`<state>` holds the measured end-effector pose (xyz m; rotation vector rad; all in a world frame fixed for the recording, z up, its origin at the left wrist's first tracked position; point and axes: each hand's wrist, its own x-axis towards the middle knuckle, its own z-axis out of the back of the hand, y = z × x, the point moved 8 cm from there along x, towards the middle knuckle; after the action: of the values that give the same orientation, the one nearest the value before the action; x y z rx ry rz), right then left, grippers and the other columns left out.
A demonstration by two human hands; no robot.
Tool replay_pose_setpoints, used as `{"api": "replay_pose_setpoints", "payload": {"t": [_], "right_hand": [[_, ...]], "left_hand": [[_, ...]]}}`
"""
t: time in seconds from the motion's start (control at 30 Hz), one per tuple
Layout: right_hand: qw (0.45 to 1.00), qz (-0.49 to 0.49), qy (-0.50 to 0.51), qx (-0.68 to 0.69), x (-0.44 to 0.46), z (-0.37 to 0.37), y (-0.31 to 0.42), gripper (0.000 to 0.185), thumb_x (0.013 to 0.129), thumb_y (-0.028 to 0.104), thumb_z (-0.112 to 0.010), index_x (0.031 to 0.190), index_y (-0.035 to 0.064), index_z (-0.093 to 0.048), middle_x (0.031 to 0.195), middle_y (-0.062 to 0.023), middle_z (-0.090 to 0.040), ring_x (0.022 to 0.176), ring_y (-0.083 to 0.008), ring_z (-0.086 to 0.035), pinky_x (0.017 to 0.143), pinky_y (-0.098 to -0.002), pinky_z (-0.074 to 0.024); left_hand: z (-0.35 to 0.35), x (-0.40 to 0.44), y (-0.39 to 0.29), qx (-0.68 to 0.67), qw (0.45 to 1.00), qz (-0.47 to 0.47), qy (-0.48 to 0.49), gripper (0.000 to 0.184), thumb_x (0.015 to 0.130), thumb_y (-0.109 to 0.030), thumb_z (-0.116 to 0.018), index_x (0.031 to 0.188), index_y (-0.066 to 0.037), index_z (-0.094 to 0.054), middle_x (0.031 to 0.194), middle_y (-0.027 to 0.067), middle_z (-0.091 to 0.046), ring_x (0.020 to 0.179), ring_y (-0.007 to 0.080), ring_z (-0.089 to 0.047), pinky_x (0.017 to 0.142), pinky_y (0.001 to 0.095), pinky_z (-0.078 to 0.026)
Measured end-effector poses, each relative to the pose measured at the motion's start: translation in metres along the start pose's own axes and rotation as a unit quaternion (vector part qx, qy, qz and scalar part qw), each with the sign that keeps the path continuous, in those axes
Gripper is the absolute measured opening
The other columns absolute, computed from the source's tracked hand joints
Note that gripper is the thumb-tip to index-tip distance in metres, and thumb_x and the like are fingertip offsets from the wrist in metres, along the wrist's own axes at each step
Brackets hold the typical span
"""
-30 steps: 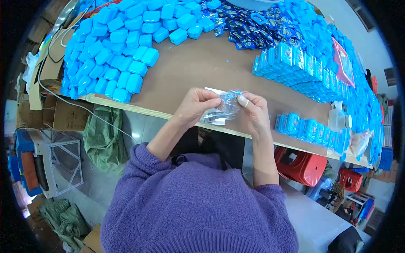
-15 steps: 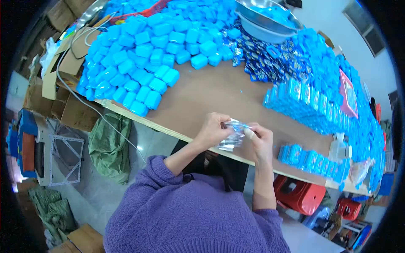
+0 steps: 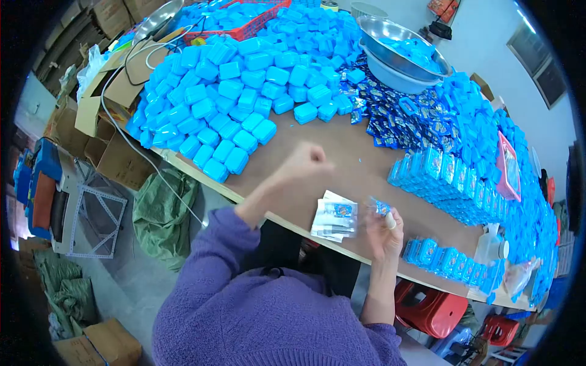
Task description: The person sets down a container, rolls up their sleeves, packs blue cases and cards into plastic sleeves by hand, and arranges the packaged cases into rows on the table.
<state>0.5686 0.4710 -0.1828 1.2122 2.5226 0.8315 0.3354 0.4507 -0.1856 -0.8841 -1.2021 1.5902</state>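
Note:
My left hand (image 3: 303, 163) is raised over the brown table, close to the pile of blue cases (image 3: 229, 137); it is smeared by motion and its fingers look curled, with nothing clear between them. My right hand (image 3: 386, 232) pinches a small clear bag (image 3: 379, 206) with a blue print, near the table's front edge. Between the hands, flat on the table, lies a stack of clear printed bags (image 3: 336, 218) with white paper under it.
Blue packets (image 3: 397, 113) are heaped at the back, below a metal bowl (image 3: 406, 52). Stacked bagged cases (image 3: 448, 183) and a shorter row (image 3: 442, 259) stand at the right, with a pink tray (image 3: 508, 166) behind. The table's front edge (image 3: 293, 226) runs before me.
My left hand has let go of the clear bag and moved up and left toward the cases. The bag stays in my right hand. The view has shifted, showing more of the table's back.

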Motion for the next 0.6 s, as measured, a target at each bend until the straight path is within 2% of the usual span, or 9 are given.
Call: {"api": "replay_pose_setpoints", "payload": {"t": [0.07, 0.13, 0.17, 0.23, 0.37, 0.47, 0.5, 0.53, 0.6], "right_hand": [[0.999, 0.015, -0.037, -0.029, -0.001, 0.006, 0.005, 0.014, 0.080, 0.010, -0.065, 0.089, 0.0009, -0.059, 0.098, -0.0126, -0.064, 0.092, -0.0235, -0.060, 0.096, -0.0408, -0.0422], [0.998, 0.018, -0.041, -0.048, -0.001, 0.010, 0.005, 0.013, 0.081, 0.010, -0.064, 0.090, 0.0011, -0.059, 0.098, -0.0129, -0.064, 0.093, -0.0242, -0.060, 0.096, -0.0410, -0.0421], [0.997, 0.018, -0.044, -0.066, -0.002, 0.013, 0.004, 0.012, 0.082, 0.010, -0.063, 0.090, 0.0012, -0.059, 0.099, -0.0131, -0.063, 0.094, -0.0248, -0.060, 0.095, -0.0412, -0.0421], [0.995, 0.021, -0.055, -0.086, -0.002, 0.016, 0.007, 0.012, 0.083, 0.010, -0.062, 0.091, 0.0013, -0.058, 0.100, -0.0134, -0.063, 0.094, -0.0255, -0.060, 0.095, -0.0415, -0.0420], [0.988, 0.017, -0.097, -0.121, -0.007, 0.018, 0.009, 0.009, 0.085, 0.010, -0.060, 0.090, 0.0024, -0.058, 0.099, -0.0124, -0.063, 0.095, -0.0265, -0.060, 0.092, -0.0406, -0.0425], [0.984, 0.014, -0.130, -0.117, -0.005, 0.026, 0.005, 0.007, 0.086, 0.010, -0.058, 0.089, 0.0040, -0.059, 0.098, -0.0109, -0.063, 0.094, -0.0257, -0.060, 0.089, -0.0387, -0.0437], [0.986, 0.014, -0.125, -0.106, -0.004, 0.027, 0.003, 0.006, 0.085, 0.009, -0.058, 0.089, 0.0046, -0.059, 0.097, -0.0101, -0.063, 0.094, -0.0251, -0.060, 0.088, -0.0378, -0.0439], [0.989, 0.016, -0.115, -0.096, -0.002, 0.027, 0.002, 0.005, 0.085, 0.009, -0.059, 0.089, 0.0053, -0.060, 0.096, -0.0094, -0.064, 0.093, -0.0244, -0.060, 0.087, -0.0369, -0.0440], [0.987, 0.011, -0.124, -0.098, 0.001, 0.025, -0.001, 0.005, 0.085, 0.008, -0.059, 0.089, 0.0056, -0.060, 0.095, -0.0092, -0.064, 0.092, -0.0237, -0.060, 0.086, -0.0363, -0.0443]], "left_hand": [[0.042, 0.043, -0.005, 0.176, 0.965, -0.082, -0.176, 0.021, 0.068, -0.019, -0.073, 0.072, -0.004, -0.059, 0.067, 0.0080, -0.058, 0.063, 0.0175, -0.055, 0.055, 0.0343, -0.043], [0.065, 0.068, -0.022, 0.354, 0.818, -0.252, -0.376, 0.032, 0.066, -0.020, -0.075, 0.088, -0.004, -0.058, 0.085, 0.0124, -0.058, 0.082, 0.0271, -0.054, 0.069, 0.0396, -0.044], [0.069, 0.082, -0.026, 0.351, 0.820, -0.255, -0.373, 0.032, 0.066, -0.020, -0.075, 0.088, -0.004, -0.058, 0.085, 0.0124, -0.058, 0.082, 0.0271, -0.054, 0.069, 0.0396, -0.044], [0.071, 0.113, -0.021, 0.431, 0.828, -0.161, -0.321, 0.043, 0.064, -0.020, -0.075, 0.099, -0.004, -0.054, 0.097, 0.0153, -0.055, 0.096, 0.0342, -0.048, 0.079, 0.0436, -0.041], [0.058, 0.124, -0.025, 0.474, 0.799, -0.201, -0.310, 0.042, 0.063, -0.019, -0.075, 0.097, -0.004, -0.054, 0.093, 0.0158, -0.055, 0.094, 0.0342, -0.050, 0.077, 0.0436, -0.041], [0.051, 0.097, -0.036, 0.409, 0.815, -0.252, -0.323, 0.039, 0.068, -0.017, -0.074, 0.100, -0.004, -0.055, 0.094, 0.0125, -0.058, 0.090, 0.0282, -0.054, 0.074, 0.0396, -0.044], [0.052, 0.089, -0.026, 0.223, 0.918, -0.201, -0.259, 0.037, 0.071, -0.017, -0.072, 0.101, -0.004, -0.055, 0.092, 0.0101, -0.059, 0.086, 0.0226, -0.056, 0.071, 0.0350, -0.045], [0.045, 0.080, -0.019, 0.025, 0.972, -0.139, -0.188, 0.035, 0.073, -0.017, -0.071, 0.102, -0.004, -0.056, 0.091, 0.0077, -0.060, 0.082, 0.0171, -0.057, 0.067, 0.0305, -0.045], [0.009, 0.027, -0.030, -0.249, 0.965, -0.076, -0.038, 0.029, 0.079, -0.013, -0.066, 0.104, -0.001, -0.057, 0.090, 0.0050, -0.062, 0.079, 0.0104, -0.057, 0.066, 0.0242, -0.045]]}}
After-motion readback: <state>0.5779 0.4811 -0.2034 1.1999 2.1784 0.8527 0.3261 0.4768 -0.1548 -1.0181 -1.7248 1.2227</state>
